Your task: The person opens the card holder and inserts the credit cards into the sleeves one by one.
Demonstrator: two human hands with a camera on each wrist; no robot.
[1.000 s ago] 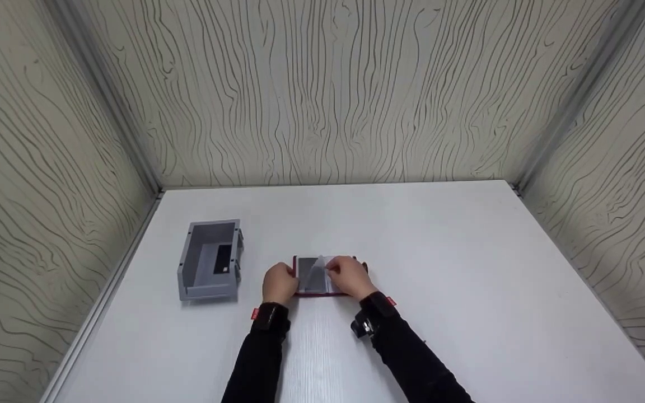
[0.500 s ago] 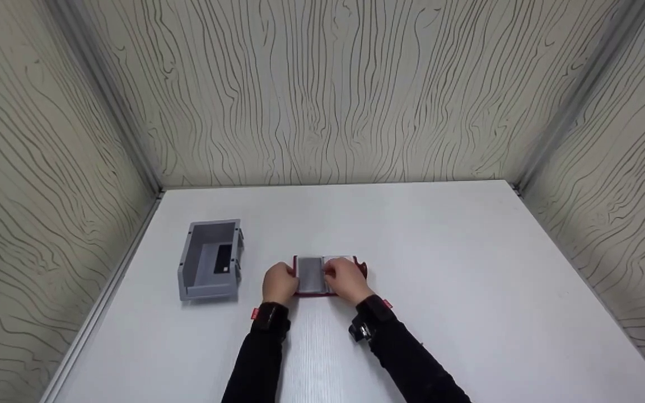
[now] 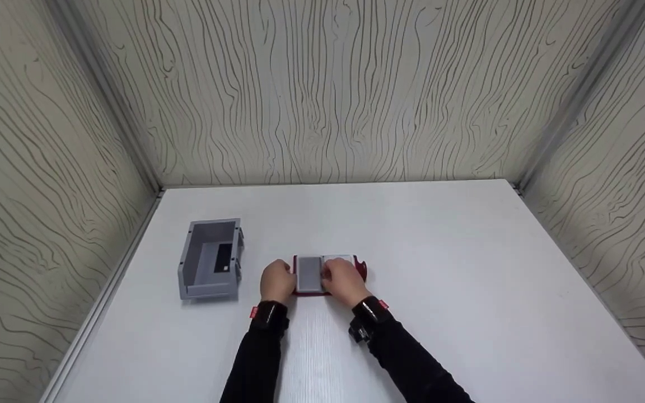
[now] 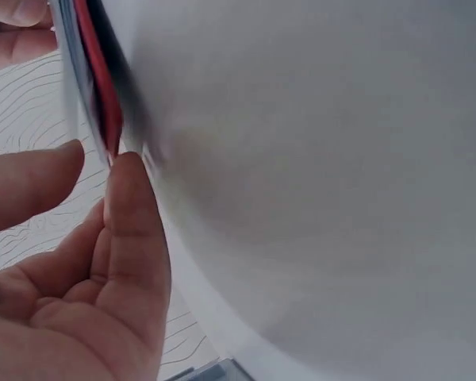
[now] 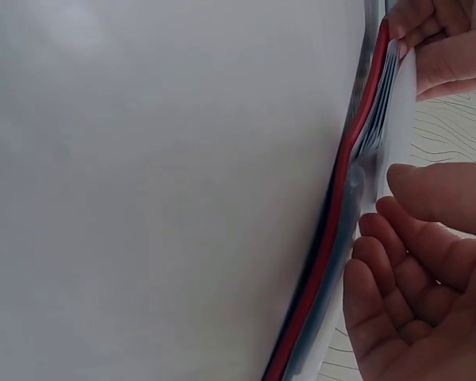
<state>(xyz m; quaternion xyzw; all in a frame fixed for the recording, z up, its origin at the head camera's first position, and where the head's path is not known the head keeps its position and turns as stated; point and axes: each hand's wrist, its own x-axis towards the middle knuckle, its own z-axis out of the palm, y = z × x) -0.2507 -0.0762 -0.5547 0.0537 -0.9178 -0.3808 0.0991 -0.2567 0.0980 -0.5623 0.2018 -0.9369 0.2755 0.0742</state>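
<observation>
A red card holder [image 3: 361, 267] lies spread on the white table in the head view, with a grey-looking clear sleeve [image 3: 309, 274] flat on its left half. My left hand [image 3: 277, 281] holds the holder's left edge. In the left wrist view a fingertip is under the red cover [image 4: 103, 87] and the thumb stands on the sleeve side. My right hand [image 3: 345, 280] is over the right half with its fingers curled. In the right wrist view its thumb and fingers meet the edge of the clear sleeves [image 5: 385, 111], which fan apart above the red cover [image 5: 325, 230].
A grey plastic bin [image 3: 208, 290] stands to the left on the white table [image 3: 440, 252], with a black item [image 3: 223, 258] inside it. Wood-patterned panels [image 3: 322, 101] enclose the table at the back and both sides.
A clear sleeve that stood half raised between my hands has come down flat on the left half. My right hand has shifted slightly left. My left hand stays at the left edge.
</observation>
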